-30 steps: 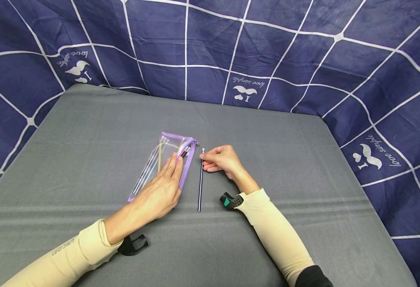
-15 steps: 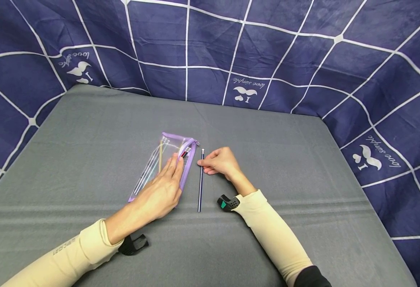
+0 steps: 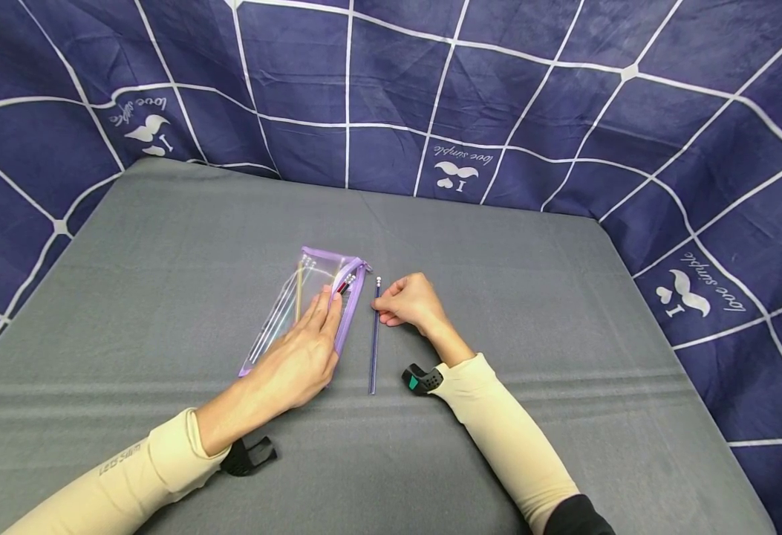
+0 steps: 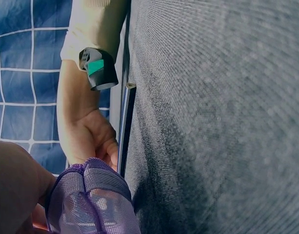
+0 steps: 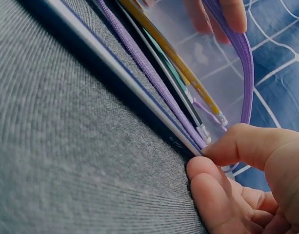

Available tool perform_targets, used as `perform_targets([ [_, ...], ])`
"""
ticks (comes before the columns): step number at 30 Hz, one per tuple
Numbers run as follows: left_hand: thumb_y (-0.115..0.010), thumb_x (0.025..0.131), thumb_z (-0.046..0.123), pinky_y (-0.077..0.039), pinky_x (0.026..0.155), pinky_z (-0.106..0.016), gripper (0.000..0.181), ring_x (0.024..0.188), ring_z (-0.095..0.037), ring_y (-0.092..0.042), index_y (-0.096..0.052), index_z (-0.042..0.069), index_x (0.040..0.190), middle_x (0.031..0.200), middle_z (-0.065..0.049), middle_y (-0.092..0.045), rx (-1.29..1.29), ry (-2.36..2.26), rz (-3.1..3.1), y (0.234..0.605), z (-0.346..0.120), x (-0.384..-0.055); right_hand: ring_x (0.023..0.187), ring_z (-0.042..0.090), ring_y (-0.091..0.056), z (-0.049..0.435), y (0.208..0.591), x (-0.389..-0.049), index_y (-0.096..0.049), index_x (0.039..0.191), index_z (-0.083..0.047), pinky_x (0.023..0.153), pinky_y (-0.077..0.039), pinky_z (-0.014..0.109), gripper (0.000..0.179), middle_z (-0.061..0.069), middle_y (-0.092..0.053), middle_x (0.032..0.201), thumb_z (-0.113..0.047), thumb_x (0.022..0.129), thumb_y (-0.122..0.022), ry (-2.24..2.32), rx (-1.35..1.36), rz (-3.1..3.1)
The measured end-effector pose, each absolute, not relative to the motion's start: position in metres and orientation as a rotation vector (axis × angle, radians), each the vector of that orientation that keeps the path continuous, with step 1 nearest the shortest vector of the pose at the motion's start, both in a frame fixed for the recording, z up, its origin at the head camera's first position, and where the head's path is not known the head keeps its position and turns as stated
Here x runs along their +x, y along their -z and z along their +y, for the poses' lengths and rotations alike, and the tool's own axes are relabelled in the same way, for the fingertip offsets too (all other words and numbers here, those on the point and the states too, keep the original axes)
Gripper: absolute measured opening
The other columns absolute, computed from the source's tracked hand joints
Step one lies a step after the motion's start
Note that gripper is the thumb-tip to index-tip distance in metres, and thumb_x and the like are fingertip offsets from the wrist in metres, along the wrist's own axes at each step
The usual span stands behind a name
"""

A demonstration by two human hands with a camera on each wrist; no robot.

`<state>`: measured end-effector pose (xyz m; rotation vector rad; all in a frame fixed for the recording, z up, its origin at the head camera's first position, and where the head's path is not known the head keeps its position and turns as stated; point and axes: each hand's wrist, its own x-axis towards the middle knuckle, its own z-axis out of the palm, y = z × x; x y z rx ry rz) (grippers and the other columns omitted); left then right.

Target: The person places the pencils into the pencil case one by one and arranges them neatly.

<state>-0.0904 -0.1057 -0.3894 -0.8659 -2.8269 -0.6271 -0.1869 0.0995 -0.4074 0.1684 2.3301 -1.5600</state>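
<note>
A clear pencil pouch (image 3: 324, 254) with purple edging lies on the grey surface, its zip side open toward the right. My left hand (image 3: 300, 364) lies over it; in the right wrist view its fingertips (image 5: 233, 17) grip the purple edge and hold it up. Inside are several pencils, among them a yellow pencil (image 5: 176, 61). Just right of the pouch, a dark blue pencil (image 3: 373, 349) is pinched between thumb and forefinger of my right hand (image 3: 414, 301), near its eraser end. The pencil lies along the surface, roughly parallel to the pouch opening.
The grey cloth-covered surface (image 3: 531, 297) spreads around both hands. A navy curtain with white grid lines (image 3: 391, 89) hangs behind and at the sides. Black wrist devices (image 3: 250, 455) sit under the cream sleeves.
My right hand's pinch has slid slightly down the dark blue pencil from its eraser end. The pencil has hardly shifted. My left hand and the pouch stay in place.
</note>
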Motion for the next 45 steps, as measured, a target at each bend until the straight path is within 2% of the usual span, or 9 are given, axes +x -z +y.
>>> perform_targets([
  [10, -0.060, 0.087, 0.003, -0.031, 0.113, -0.053, 0.068, 0.135, -0.051, -0.036, -0.031, -0.019, 0.144, 0.149, -0.040, -0.028, -0.866, 0.621, -2.827, 0.389, -0.105, -0.090, 0.048, 0.011, -0.064, 0.104, 0.410, -0.190, -0.066, 0.086, 0.008, 0.049, -0.056, 0.023, 0.007, 0.008, -0.064, 0.058, 0.005, 0.081, -0.068, 1.644, 0.165, 2.213],
  [22, -0.061, 0.088, 0.005, -0.031, 0.113, -0.053, 0.068, 0.135, -0.051, -0.035, -0.030, -0.019, 0.144, 0.149, -0.040, -0.028, -0.872, 0.610, -2.830, 0.390, -0.106, -0.090, 0.055, 0.015, -0.067, 0.113, 0.414, -0.196, -0.063, 0.091, 0.010, 0.056, -0.058, 0.025, 0.006, 0.010, -0.065, 0.067, 0.009, 0.085, -0.061, 1.811, 0.163, 2.002],
  [45, -0.061, 0.087, 0.003, -0.031, 0.113, -0.051, 0.068, 0.137, -0.049, -0.035, -0.031, -0.020, 0.143, 0.149, -0.040, -0.028, -0.875, 0.604, -2.828, 0.389, -0.105, -0.092, 0.054, 0.015, -0.068, 0.114, 0.410, -0.201, -0.061, 0.086, 0.004, 0.054, -0.057, 0.023, 0.010, 0.009, -0.065, 0.065, 0.012, 0.085, -0.055, 2.063, 0.195, 1.870],
])
